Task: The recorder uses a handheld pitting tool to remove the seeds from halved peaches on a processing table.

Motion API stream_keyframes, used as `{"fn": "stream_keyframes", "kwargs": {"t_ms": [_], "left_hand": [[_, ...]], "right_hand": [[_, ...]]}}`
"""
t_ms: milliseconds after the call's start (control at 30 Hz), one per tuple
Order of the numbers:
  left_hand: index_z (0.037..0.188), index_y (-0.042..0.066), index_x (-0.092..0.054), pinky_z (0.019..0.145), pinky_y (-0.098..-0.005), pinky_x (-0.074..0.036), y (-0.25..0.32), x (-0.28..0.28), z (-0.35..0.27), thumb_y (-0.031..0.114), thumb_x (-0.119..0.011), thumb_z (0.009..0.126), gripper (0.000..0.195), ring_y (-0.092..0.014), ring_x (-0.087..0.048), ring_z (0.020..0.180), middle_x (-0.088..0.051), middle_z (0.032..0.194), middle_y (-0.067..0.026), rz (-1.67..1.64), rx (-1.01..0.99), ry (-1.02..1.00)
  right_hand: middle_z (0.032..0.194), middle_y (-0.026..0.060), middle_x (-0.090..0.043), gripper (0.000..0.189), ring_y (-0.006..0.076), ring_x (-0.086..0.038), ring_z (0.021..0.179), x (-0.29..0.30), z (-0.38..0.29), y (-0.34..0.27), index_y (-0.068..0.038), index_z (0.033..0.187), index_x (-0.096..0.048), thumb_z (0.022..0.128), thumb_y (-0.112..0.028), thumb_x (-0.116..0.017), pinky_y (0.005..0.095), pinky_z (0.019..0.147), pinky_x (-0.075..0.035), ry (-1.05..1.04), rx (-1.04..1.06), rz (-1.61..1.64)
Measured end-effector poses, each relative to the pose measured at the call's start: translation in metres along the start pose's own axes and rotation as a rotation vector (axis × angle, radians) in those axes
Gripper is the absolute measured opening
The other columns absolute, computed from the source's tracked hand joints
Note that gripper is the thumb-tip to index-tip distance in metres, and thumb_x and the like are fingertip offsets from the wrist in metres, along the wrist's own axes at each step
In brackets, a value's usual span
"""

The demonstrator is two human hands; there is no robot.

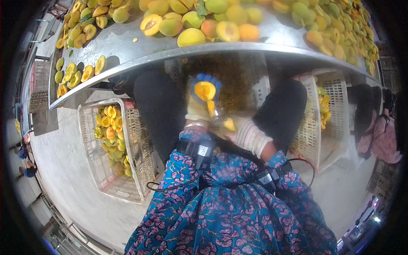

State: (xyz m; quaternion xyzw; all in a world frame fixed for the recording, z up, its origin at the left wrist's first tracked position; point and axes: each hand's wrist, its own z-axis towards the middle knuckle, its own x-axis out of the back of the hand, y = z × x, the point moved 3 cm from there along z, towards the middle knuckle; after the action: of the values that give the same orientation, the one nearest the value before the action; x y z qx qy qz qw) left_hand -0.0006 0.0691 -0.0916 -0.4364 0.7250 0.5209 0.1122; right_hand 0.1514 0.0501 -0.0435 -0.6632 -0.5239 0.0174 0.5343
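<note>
My left hand [201,100], in a pale work glove with blue-coated fingers, holds a yellow peach half [205,91] with its cut face up. A narrow yellow piece [210,107] sits just below the half; blur hides whether it is attached. My right hand [250,134], in a white striped knit glove, is closed close by, below and to the right. From it shows a small blurred hand tool [229,124] with a yellow part and what seems a metal tip near the fruit. Both hands are between my knees, below the table edge.
Whole and halved peaches [191,35] lie on a metal table [127,44], with its raised rim [223,47] before me. Plastic crates stand to my left [134,153] and right [306,127], both with fruit inside. At the far right is a person in pink clothing [384,137].
</note>
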Motion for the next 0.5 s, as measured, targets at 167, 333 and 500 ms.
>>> {"fn": "stream_keyframes", "kwargs": {"t_ms": [167, 333, 500], "left_hand": [[0.111, 0.004, -0.052, 0.099, -0.0403, -0.04, 0.034, -0.046, -0.023, 0.037, -0.042, 0.099, 0.036, -0.025, -0.053, 0.101, -0.054, 0.103, -0.0087, 0.717, -0.532, -0.086], [0.125, 0.0, -0.049, 0.102, -0.0381, -0.039, 0.019, -0.039, -0.025, 0.04, -0.046, 0.097, 0.048, -0.028, -0.054, 0.111, -0.057, 0.12, -0.0131, -0.105, -0.113, -0.267], [0.131, -0.003, -0.046, 0.095, -0.0359, -0.046, 0.039, -0.039, -0.046, 0.018, -0.059, 0.093, 0.044, -0.026, -0.058, 0.111, -0.059, 0.122, -0.0138, 1.215, -0.655, -0.333]], "right_hand": [[0.084, 0.017, -0.066, 0.033, 0.0338, -0.064, 0.079, 0.029, 0.006, 0.033, -0.002, 0.088, -0.064, 0.084, -0.035, -0.061, 0.042, 0.072, -0.05, 0.424, -0.126, -0.17], [0.085, 0.0098, -0.065, 0.029, 0.0196, -0.06, 0.075, 0.034, 0.013, -0.011, -0.003, 0.095, -0.062, 0.084, -0.029, -0.066, 0.0329, 0.07, -0.049, 0.437, -0.284, 0.698], [0.088, 0.0109, -0.066, 0.034, 0.0214, -0.062, 0.078, 0.024, 0.019, -0.013, -0.002, 0.102, -0.06, 0.081, -0.028, -0.069, 0.0335, 0.072, -0.05, 0.447, -0.133, 0.688]]}}
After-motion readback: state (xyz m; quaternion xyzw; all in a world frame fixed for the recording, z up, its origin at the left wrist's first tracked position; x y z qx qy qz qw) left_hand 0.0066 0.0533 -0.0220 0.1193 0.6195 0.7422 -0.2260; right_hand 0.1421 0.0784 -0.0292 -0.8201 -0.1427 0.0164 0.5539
